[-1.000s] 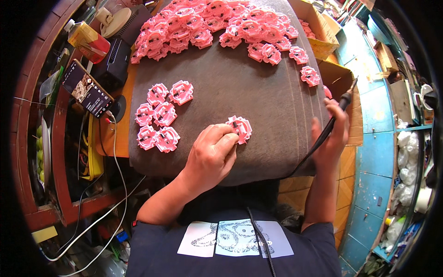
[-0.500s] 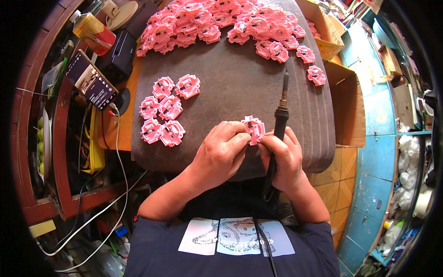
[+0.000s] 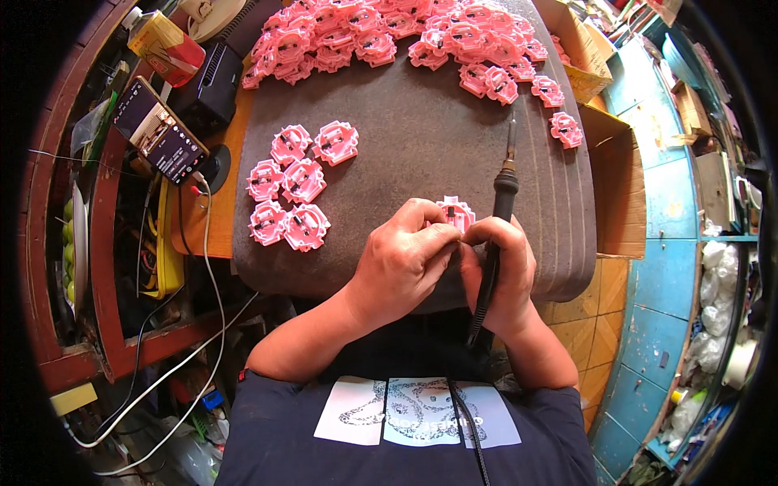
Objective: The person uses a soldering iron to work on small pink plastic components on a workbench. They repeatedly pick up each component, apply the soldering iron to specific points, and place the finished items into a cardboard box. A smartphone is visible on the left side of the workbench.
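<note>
A pink plastic part (image 3: 456, 211) with a small black piece in it is at my fingertips near the table's front edge; its near side is hidden by my fingers. My left hand (image 3: 407, 257) is closed at its left side, thumb and forefinger pinched. My right hand (image 3: 506, 271) is closed around a soldering iron (image 3: 505, 185), its tip pointing away from me. The right thumb and forefinger meet the left fingertips just below the pink part. Whatever small thing may lie between them is too hidden to make out.
Several similar pink parts (image 3: 302, 181) lie in a group at the left. A large heap of pink parts (image 3: 466, 36) covers the far edge of the grey tabletop (image 3: 389, 138). A phone (image 3: 160, 130) stands at the left, and cardboard boxes (image 3: 616, 178) at the right.
My fingertips have drawn together below the pink part, hiding more of it. The soldering iron has shifted slightly right with my right hand. The whole view has moved a little.
</note>
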Demonstrator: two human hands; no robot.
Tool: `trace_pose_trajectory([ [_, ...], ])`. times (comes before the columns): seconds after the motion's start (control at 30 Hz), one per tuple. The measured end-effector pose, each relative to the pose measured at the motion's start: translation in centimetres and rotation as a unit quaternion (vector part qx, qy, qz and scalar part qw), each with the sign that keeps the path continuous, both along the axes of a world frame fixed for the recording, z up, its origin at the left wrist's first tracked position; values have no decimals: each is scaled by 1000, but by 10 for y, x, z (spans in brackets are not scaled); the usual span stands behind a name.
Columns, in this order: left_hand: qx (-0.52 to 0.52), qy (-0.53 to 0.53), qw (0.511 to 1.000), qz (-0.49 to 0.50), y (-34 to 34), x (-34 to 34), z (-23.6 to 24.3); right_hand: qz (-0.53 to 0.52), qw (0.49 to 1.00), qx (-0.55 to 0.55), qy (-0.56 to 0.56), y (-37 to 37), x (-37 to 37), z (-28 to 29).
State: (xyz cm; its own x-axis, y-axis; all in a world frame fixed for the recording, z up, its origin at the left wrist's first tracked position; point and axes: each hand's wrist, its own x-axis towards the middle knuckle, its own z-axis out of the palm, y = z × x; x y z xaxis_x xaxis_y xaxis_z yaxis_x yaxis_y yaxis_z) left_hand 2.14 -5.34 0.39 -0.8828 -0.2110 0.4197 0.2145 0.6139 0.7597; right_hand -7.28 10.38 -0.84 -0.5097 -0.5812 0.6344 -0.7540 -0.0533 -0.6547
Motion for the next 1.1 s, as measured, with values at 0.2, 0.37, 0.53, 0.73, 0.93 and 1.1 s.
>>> trace_pose_trajectory([
  [0.2, 1, 5, 1000, -2, -2, -3, 0, -50, 998, 14, 18, 2, 4, 1],
  [0.37, -8, 0, 1000, 7, -2, -3, 2, -6, 991, -5, 130, 10, 7, 4],
  [0.53, -9, -12, 1000, 19, 0, -2, 2, -18, 989, 20, 146, 9, 8, 0],
  [0.73, 5, -10, 1000, 21, -1, -2, 0, -19, 993, 15, 112, 5, 6, -3],
  [0.93, -26, 7, 999, 36, 4, -3, -1, -14, 995, 11, 98, 5, 4, -3],
  [1.1, -39, 13, 998, 38, 5, -3, 0, -26, 996, -4, 86, 4, 4, -6],
])
